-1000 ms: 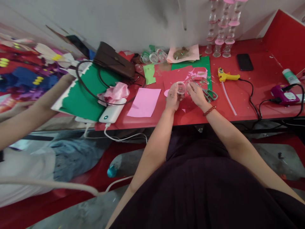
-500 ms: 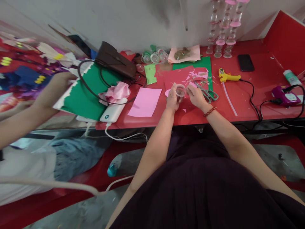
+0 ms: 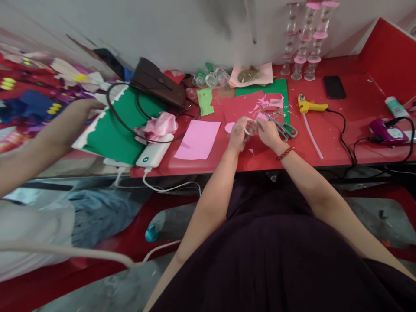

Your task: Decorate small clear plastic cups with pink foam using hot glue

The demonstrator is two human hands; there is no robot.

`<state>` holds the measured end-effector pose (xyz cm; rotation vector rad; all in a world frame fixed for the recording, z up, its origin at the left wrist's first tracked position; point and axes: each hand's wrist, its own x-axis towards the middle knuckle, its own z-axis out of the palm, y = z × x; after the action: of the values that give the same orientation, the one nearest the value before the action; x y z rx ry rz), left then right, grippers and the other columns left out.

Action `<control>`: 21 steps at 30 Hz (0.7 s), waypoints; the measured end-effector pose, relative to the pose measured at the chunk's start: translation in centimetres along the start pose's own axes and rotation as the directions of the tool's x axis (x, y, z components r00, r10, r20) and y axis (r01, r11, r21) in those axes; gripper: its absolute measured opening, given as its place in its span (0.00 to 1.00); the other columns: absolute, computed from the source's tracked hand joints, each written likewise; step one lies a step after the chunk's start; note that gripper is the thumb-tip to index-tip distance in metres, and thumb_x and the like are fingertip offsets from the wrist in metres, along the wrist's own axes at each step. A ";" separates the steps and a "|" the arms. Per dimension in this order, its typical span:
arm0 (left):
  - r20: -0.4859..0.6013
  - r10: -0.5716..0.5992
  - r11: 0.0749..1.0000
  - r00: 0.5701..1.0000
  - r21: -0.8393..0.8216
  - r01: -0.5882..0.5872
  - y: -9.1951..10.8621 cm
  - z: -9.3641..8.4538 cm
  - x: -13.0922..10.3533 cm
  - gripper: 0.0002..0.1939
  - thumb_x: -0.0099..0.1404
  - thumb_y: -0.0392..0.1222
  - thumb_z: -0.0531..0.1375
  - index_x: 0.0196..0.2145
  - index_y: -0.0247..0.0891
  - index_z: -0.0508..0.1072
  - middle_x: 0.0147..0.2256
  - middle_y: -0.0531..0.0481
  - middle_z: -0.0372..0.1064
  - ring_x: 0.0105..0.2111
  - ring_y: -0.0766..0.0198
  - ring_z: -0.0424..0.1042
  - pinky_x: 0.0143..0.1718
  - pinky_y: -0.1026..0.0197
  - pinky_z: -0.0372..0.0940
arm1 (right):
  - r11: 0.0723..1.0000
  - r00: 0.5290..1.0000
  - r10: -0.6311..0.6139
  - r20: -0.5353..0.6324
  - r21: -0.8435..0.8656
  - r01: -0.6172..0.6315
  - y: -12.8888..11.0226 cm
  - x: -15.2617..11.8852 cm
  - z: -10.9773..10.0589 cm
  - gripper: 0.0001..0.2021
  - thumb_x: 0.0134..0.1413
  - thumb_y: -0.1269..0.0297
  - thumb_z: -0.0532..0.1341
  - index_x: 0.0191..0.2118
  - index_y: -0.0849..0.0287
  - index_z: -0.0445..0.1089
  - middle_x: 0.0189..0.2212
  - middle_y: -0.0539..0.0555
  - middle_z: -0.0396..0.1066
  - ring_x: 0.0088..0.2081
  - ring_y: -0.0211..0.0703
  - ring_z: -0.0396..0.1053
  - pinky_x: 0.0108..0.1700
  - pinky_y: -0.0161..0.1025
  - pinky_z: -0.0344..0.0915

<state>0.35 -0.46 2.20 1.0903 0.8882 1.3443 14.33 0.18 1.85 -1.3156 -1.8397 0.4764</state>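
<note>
Red table point(image 3: 341, 138), grey wall point(image 3: 162, 32) | my left hand point(image 3: 237, 136) grasps clear cup point(image 3: 250, 127), contents unclear | right hand point(image 3: 269, 132): can't tell grip

Left hand point(image 3: 238, 135) — clear cup point(image 3: 250, 127)

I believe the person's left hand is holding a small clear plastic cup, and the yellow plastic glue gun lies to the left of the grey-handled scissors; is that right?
Not quite: in the head view, the yellow plastic glue gun lies to the right of the grey-handled scissors. The left hand does hold the small clear plastic cup.
</note>
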 end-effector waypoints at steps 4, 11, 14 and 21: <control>0.026 -0.126 0.990 0.992 -0.065 0.128 0.0 -0.6 0.4 0.33 0.68 0.76 0.54 0.30 0.41 0.71 0.17 0.57 0.56 0.12 0.76 0.43 0.13 0.67 0.37 | 0.998 0.997 -0.056 0.052 0.026 0.055 -0.3 -0.1 -0.6 0.13 0.70 0.66 0.56 0.30 0.54 0.63 0.25 0.51 0.67 0.28 0.41 0.63 0.37 0.40 0.57; 0.072 -0.181 0.978 0.981 -0.091 0.187 0.2 -1.5 0.7 0.34 0.68 0.77 0.54 0.33 0.41 0.73 0.17 0.59 0.48 0.12 0.76 0.42 0.13 0.67 0.38 | 0.950 0.991 -0.100 0.088 0.304 0.069 -0.2 0.0 -0.3 0.19 0.74 0.58 0.54 0.28 0.53 0.58 0.23 0.47 0.61 0.27 0.37 0.60 0.36 0.38 0.61; 0.084 -0.185 0.974 0.979 -0.120 0.194 0.8 -1.3 0.5 0.34 0.71 0.75 0.50 0.31 0.41 0.72 0.15 0.59 0.48 0.12 0.75 0.40 0.12 0.66 0.39 | 0.928 1.000 -0.015 -0.026 0.373 0.023 0.5 0.5 0.0 0.20 0.76 0.55 0.52 0.28 0.53 0.58 0.24 0.47 0.60 0.28 0.38 0.60 0.37 0.38 0.62; 0.032 -0.128 0.973 0.991 -0.190 0.132 1.3 -0.7 0.6 0.30 0.73 0.71 0.53 0.30 0.41 0.72 0.20 0.57 0.57 0.12 0.75 0.45 0.13 0.66 0.43 | 0.991 0.984 -0.038 -0.175 0.121 0.060 1.4 1.2 -0.1 0.06 0.63 0.66 0.66 0.46 0.55 0.76 0.45 0.59 0.75 0.50 0.51 0.71 0.58 0.53 0.67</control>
<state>-0.64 0.10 3.33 0.8808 0.7841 1.2795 15.10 1.80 1.34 -1.1857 -1.6681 0.4313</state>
